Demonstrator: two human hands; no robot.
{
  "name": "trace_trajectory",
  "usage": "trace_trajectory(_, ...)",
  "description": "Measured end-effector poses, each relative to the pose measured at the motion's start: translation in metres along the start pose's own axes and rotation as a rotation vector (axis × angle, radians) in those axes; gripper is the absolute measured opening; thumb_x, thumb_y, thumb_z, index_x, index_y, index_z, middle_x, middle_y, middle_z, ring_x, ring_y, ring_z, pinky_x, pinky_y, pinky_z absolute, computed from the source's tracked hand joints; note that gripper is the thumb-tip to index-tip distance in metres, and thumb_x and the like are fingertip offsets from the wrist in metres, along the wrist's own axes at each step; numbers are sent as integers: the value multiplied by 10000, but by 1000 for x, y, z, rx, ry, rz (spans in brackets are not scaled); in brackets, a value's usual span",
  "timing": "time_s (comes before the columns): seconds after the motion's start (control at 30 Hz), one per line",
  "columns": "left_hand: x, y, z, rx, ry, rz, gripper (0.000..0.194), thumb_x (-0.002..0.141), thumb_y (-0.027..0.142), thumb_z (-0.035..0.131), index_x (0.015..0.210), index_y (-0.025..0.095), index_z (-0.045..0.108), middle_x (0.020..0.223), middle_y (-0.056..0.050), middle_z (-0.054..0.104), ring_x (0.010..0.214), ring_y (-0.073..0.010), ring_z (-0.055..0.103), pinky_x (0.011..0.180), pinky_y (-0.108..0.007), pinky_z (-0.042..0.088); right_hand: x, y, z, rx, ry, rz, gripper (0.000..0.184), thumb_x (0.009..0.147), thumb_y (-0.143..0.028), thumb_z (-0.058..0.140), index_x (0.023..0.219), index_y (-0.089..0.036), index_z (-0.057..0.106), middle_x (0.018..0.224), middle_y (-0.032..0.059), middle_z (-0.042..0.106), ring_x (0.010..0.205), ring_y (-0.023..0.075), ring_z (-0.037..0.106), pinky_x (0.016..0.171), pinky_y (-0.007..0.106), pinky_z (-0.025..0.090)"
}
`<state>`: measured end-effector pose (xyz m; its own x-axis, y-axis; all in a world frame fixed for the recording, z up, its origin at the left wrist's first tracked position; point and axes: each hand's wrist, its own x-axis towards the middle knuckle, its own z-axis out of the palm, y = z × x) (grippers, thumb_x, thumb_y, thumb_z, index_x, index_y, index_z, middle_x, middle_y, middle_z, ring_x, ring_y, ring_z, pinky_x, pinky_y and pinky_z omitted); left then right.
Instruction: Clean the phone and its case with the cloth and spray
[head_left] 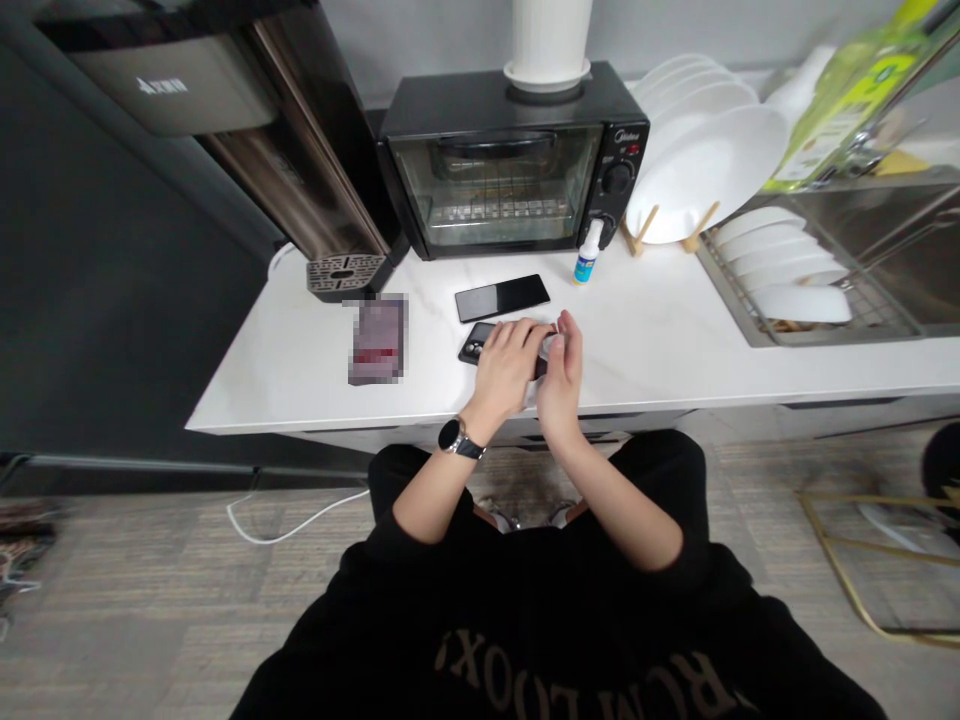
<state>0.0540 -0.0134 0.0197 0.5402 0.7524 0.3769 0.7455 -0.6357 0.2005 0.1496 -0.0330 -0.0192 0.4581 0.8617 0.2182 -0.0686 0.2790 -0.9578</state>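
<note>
A dark phone (pixel 472 347) lies on the white counter with its camera lenses facing up. My left hand (pixel 508 366), with a watch at the wrist, lies across it, the fingers closed over its body. At the phone's right end, my right hand (pixel 561 385) is closed on a crumpled white tissue (pixel 549 345) and touches the phone. Much of the phone and part of the tissue are hidden by my hands. Just behind lies a second phone (pixel 502 298) with its black screen up. A small spray bottle (pixel 586 258) with a blue label stands to the right.
A blurred-out purple packet (pixel 379 340) lies on the counter (pixel 285 370) at left. Behind stand a tall dispenser (pixel 300 150) and a black toaster oven (pixel 510 180). To the right are white plates (pixel 697 160) in a rack and a sink (pixel 892 270) with dishes.
</note>
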Motion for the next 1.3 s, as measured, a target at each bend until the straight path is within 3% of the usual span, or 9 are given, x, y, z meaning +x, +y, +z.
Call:
trace_trajectory(0.13,0,0,0,10,1,-17,376,1023,158,493,1387,199,578,1326,-94,652,1172,-282,587,1095,-425,464,-5,3,-2,-45,-30,-1,741,1023,-718,420,1639,-310,371,1745,78,355,1622,255,334,1343,538,257)
trace_trajectory(0.4,0,5,-1,33,-41,37,506,842,147,653,1348,138,623,1311,-123,656,1208,-327,568,1126,-455,453,95,15,-15,-47,-32,29,642,1012,-701,435,1518,-317,529,1635,59,499,1594,265,370,1321,581,287)
trace_trajectory(0.53,0,4,0,44,-22,1,432,899,150,607,1330,143,623,1286,-128,655,1176,-325,578,1116,-466,456,63,11,-7,-24,-1,-25,613,1038,-685,387,1497,-310,542,1623,66,502,1561,251,423,1322,561,289)
trace_trajectory(0.7,0,2,0,54,-15,-25,355,983,102,484,1308,172,608,1286,-117,660,1155,-299,595,1096,-451,457,1,6,-3,-52,-23,-77,561,1055,-634,425,1507,-323,541,1745,68,341,1568,246,419,1324,524,292)
trace_trajectory(0.77,0,2,0,49,-27,-21,386,952,90,515,1317,171,607,1293,-115,664,1166,-302,598,1103,-453,457,5,8,-6,-63,-35,-66,573,1051,-641,422,1521,-330,526,1735,63,359,1575,243,405,1324,523,290)
trace_trajectory(0.97,1,4,0,28,-66,42,520,835,148,664,1354,140,634,1313,-124,670,1223,-336,585,1131,-465,459,89,21,-14,-54,-2,51,625,1004,-686,407,1459,-288,565,1552,76,564,1531,273,456,1298,563,322)
trace_trajectory(1.03,1,4,1,35,-56,38,512,847,142,647,1358,133,635,1308,-123,671,1207,-333,588,1133,-466,457,98,22,-12,-28,11,69,626,1013,-675,371,1440,-267,577,1536,93,575,1493,278,506,1276,565,354)
trace_trajectory(1.17,0,3,1,54,-55,17,431,898,154,616,1328,143,636,1283,-128,669,1192,-330,590,1152,-487,439,60,14,-7,-2,21,24,586,1036,-656,365,1410,-268,595,1549,97,575,1439,257,568,1271,555,365)
trace_trajectory(1.3,0,2,2,65,-49,24,328,1007,152,492,1307,167,625,1279,-122,670,1178,-307,598,1149,-474,431,9,4,-6,-22,-5,-64,495,1054,-625,414,1381,-317,622,1651,50,492,1547,225,446,1328,529,288)
